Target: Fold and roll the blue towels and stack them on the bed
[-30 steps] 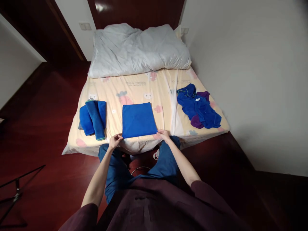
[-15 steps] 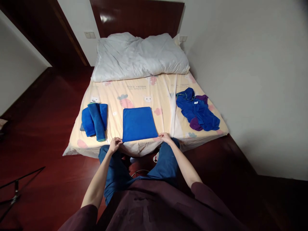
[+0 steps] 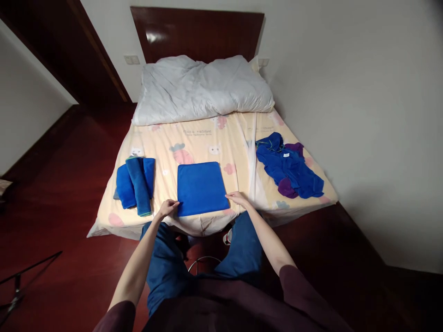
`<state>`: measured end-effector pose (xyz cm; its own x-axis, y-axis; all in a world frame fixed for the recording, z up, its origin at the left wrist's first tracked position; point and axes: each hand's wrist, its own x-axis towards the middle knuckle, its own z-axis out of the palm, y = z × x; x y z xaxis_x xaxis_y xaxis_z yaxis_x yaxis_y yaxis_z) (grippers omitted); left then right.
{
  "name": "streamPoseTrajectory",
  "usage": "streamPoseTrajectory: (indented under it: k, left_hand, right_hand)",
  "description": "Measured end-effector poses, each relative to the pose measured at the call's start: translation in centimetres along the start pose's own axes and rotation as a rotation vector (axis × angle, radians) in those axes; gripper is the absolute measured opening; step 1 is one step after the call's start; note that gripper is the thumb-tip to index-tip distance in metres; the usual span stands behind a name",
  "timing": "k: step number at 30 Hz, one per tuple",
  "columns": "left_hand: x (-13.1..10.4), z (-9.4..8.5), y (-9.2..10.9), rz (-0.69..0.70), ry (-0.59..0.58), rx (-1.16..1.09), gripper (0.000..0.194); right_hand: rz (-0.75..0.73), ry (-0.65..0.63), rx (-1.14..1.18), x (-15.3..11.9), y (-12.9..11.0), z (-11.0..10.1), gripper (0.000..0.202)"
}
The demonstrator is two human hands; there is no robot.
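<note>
A pale wall (image 3: pixel 346 120) rises at the right of my head view, and a dark red floor (image 3: pixel 69 184) spreads out at the left. Between them I see the bed (image 3: pixel 157 140), its cream sheet printed with carrots and rabbit faces. A white quilt (image 3: pixel 204 92) lies bunched across its far end, against the dark wooden headboard (image 3: pixel 204 34). Blue trousers (image 3: pixel 244 249) show at the near edge, the legs apart.

On the right part of the sheet I note a crumpled blue pile (image 3: pixel 297 170). At the near middle, between both hands, a blue cloth (image 3: pixel 200 189) lies flat as a neat four-sided panel, close to the bed's edge. To its left, and apart from it, rests a stack of folded blue cloths (image 3: pixel 125 186), with a green-edged roll (image 3: pixel 139 186) leaning across it.

The left hand (image 3: pixel 168 208) meets the cloth's left side near the lower corner; the right hand (image 3: pixel 237 198) reaches its right side, likewise low. Both have their fingers drawn narrow, but I cannot tell whether either pinches the fabric. Smallest are a purple piece (image 3: pixel 288 188) and a white label (image 3: pixel 286 155), both on the crumpled pile.
</note>
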<state>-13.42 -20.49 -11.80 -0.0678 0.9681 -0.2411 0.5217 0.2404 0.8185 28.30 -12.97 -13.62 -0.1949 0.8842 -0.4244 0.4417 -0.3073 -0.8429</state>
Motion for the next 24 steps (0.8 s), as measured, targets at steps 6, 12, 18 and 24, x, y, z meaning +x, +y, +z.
streamPoseTrajectory:
  k: [6,12,18,24]
  left_hand:
    - [8.6,-0.3,1.5,-0.017,0.121,0.015,0.046]
    - [20.6,-0.5,0.2,-0.037,0.269,0.042,0.037]
    - [25.1,1.6,-2.7,0.048,0.502,0.263,0.029]
    - [24.7,2.4,-2.5,0.058,0.556,0.255,0.029]
  right_hand:
    - [-0.085,0.023,-0.066,8.8,-3.0,0.2,0.061]
    - [-0.177,0.242,-0.225,20.3,-5.6,0.8,0.053]
    - [-0.392,0.488,-0.168,24.4,-3.2,1.9,0.052]
    - [-0.370,0.425,-0.062,25.0,-2.6,1.2,0.058]
